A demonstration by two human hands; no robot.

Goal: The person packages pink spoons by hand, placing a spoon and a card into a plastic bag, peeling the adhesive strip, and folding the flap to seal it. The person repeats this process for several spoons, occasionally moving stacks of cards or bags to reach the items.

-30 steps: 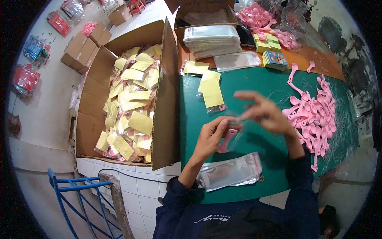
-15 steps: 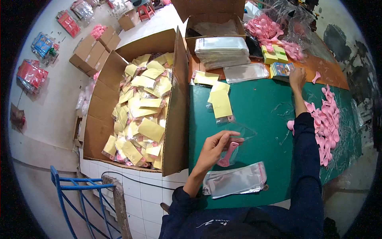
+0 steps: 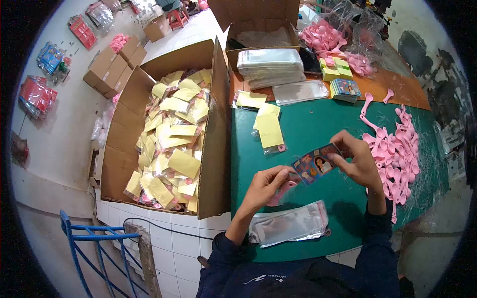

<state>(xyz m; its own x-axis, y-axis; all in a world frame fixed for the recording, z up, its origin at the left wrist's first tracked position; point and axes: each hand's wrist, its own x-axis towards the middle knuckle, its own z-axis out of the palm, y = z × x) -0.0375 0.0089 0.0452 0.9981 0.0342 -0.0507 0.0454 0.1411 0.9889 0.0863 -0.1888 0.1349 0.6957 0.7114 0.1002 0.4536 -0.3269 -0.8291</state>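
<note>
Over the green table, my left hand pinches a clear plastic bag with a pink spoon inside it. My right hand grips a colourful printed card by its right end. The card's left end overlaps the bag's mouth, right at my left fingertips. Just below my hands lies a stack of clear bags. A heap of pink spoons spreads to the right of my right hand. Farther back sits a stack of the same printed cards.
A large cardboard box full of bagged packs with yellow cards stands on the left. Finished-looking packs lie at the table's left. Behind are clear bags and yellow card stacks. A blue metal frame stands lower left.
My right hand has come back from the card stack toward my left hand, bringing a printed card. The bag and spoon stay in my left hand. The view has shifted slightly.
</note>
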